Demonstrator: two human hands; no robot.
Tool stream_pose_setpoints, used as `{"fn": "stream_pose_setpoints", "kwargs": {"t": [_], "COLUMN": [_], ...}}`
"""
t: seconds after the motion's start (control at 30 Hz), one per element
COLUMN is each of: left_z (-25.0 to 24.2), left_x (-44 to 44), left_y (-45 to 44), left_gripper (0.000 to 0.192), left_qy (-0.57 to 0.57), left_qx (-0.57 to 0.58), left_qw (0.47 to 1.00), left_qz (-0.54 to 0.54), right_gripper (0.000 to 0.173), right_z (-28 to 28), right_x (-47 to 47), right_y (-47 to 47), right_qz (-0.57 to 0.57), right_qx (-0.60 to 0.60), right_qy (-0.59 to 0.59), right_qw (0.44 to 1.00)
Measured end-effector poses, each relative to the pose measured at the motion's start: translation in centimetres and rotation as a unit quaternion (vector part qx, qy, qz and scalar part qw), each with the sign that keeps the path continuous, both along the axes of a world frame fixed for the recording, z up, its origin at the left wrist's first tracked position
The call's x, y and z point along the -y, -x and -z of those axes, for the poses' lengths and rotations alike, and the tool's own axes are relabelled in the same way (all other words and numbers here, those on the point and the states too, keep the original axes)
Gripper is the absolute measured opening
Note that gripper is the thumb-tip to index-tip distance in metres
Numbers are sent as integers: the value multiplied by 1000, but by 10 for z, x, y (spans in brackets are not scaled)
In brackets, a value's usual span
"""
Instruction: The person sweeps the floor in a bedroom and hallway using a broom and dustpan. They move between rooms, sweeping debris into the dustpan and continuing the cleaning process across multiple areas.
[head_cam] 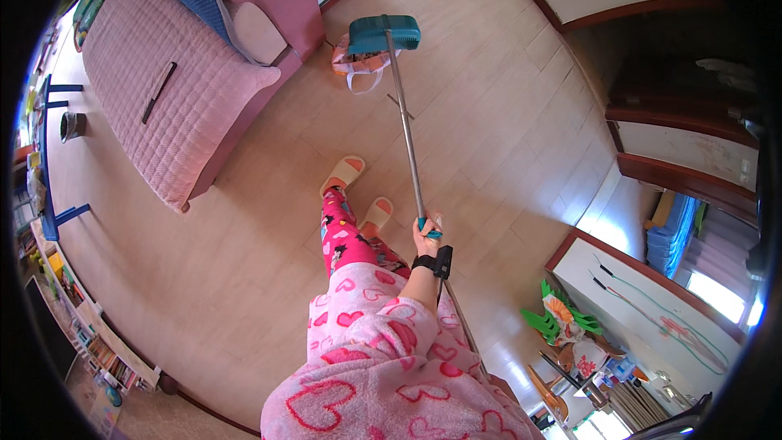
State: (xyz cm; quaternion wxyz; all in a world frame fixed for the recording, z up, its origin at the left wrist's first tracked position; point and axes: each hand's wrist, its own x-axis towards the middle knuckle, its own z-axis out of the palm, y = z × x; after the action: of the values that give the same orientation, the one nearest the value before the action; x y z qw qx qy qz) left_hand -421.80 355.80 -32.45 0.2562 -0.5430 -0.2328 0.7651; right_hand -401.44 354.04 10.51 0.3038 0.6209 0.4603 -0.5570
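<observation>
My right hand [427, 234] is closed around the teal grip at the top of a long metal handle [405, 128]. At its far end is a teal dustpan [385, 32] with a toothed edge. Below it in line of sight is an orange-and-white bag [342, 63] with white handles on the floor; I cannot tell whether they touch. A thin dark strip [410, 113] lies across the floor behind the handle. A black device [443, 261] is strapped to my right wrist. Another thin pole [467, 331] passes along my right side. My left hand is out of view.
On the left stands a bed with a pink quilted cover [183, 85], with a long dark narrow object [159, 93] on it. A small bin [73, 126] stands beyond. White cabinets with red-brown trim [684, 159] line the right, near green plastic pieces [550, 318].
</observation>
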Motion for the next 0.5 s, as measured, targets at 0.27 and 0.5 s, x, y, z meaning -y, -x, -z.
{"fn": "stream_pose_setpoints", "kwargs": {"t": [0.27,0.5], "left_z": [34,24], "left_x": [21,42], "left_y": [14,43], "left_gripper": [35,26], "left_qy": [-51,-55], "left_qx": [-139,-188], "left_qw": [989,981], "left_qz": [-5,-17], "right_gripper": [20,26], "right_z": [-10,-17], "right_x": [6,9], "right_y": [-9,16], "right_qz": [-332,-31], "right_qx": [-215,78], "right_qy": [-139,-10], "right_qw": [908,996]}}
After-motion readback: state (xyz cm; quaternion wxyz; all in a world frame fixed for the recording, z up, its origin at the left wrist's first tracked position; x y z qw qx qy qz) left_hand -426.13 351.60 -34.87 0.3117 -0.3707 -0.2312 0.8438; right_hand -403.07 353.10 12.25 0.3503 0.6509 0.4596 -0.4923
